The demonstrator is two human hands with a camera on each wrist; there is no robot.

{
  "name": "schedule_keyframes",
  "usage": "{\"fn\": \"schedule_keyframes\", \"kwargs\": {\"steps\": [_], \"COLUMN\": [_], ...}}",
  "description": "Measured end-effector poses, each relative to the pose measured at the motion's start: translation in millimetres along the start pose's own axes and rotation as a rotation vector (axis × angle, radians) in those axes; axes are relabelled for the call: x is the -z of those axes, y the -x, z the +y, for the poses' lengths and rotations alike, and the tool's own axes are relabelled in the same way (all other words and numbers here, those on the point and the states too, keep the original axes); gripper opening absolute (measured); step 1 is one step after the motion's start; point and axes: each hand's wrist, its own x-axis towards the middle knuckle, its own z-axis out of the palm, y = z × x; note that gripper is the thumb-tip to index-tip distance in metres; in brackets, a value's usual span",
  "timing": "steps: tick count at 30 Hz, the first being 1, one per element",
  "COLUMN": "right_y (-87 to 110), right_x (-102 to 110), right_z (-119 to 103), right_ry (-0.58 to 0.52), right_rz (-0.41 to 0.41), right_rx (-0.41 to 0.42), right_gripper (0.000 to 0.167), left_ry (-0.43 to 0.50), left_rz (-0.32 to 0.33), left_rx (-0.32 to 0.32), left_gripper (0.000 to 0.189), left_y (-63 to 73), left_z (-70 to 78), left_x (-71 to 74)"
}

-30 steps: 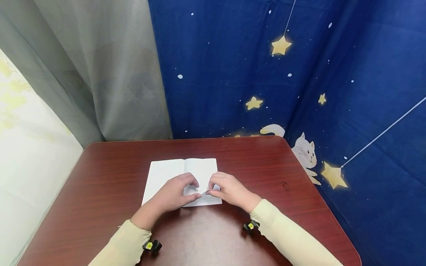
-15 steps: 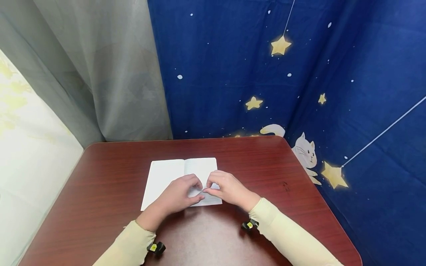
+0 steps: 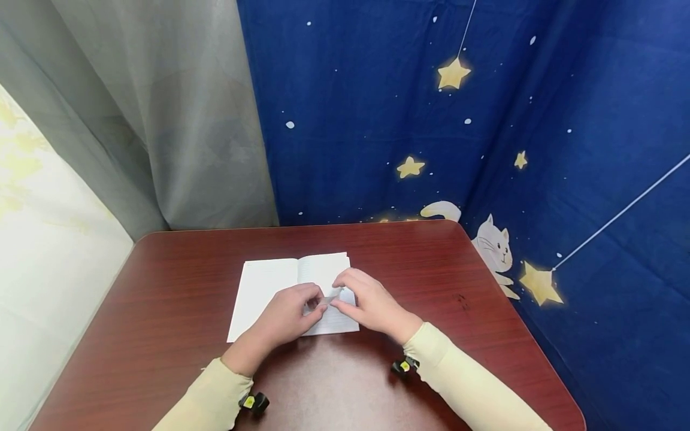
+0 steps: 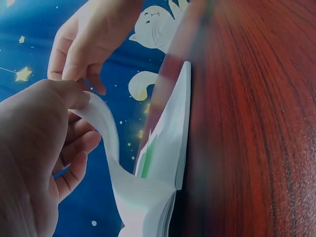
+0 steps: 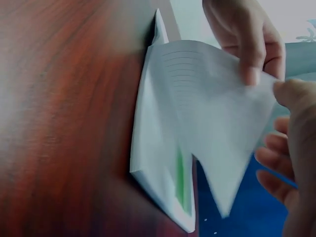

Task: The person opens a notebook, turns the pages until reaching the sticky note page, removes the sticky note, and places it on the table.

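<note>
An open notebook (image 3: 264,281) with ruled pages lies on the table. One page (image 5: 212,108) is lifted from its right half and curves up toward both hands. My left hand (image 3: 288,314) pinches that page near its outer edge between thumb and fingers, as the left wrist view (image 4: 39,143) of the hand also shows. My right hand (image 3: 372,305) is just to the right, thumb and index finger spread apart; its thumb is at the page's corner in the right wrist view. A green patch (image 5: 181,180) shows on the page beneath.
The reddish-brown wooden table (image 3: 431,263) extends around the notebook. Behind it hang a grey curtain (image 3: 205,120) and a blue curtain (image 3: 366,90) with stars and a cat. A black wrist camera (image 3: 256,402) sits at the left cuff.
The right hand pinched the page edge and brought it left; its fingers have now parted. The left hand has moved slightly right and taken hold of the page, which is lifted higher.
</note>
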Motion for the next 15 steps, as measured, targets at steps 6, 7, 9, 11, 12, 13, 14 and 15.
{"fn": "schedule_keyframes", "kwargs": {"steps": [6,7,9,11,12,13,14,15], "right_y": [11.2,12.7,15.3,18.3,19.5,20.1,20.6,21.0], "right_x": [-6,-9,-14,-19,-21,-24,-26,-28], "right_z": [8,9,12,14,14,15,15,15], "right_ry": [0.057,0.075,0.122,0.175,0.196,0.212,0.229,0.242], "right_rz": [0.046,0.022,-0.048,-0.140,-0.186,-0.228,-0.265,-0.298], "right_rx": [-0.167,-0.198,-0.244,-0.282,-0.296,-0.305,-0.312,-0.318], "right_gripper": [0.040,0.044,0.052,0.063,0.069,0.075,0.080,0.084], "left_ry": [0.021,0.021,0.020,0.017,0.017,0.015,0.014,0.014], "left_rz": [0.011,0.016,0.026,0.034,0.036,0.038,0.036,0.036], "left_rx": [0.034,0.037,0.039,0.039,0.038,0.038,0.041,0.045], "left_gripper": [0.019,0.020,0.021,0.021,0.021,0.021,0.020,0.020], "left_y": [2.0,2.7,4.4,6.1,7.0,8.1,9.4,10.6], "left_z": [2.4,1.7,0.9,-0.4,-1.0,-1.7,-2.0,-2.7], "left_x": [8.6,10.1,13.6,16.6,18.2,20.3,22.7,25.1]}}
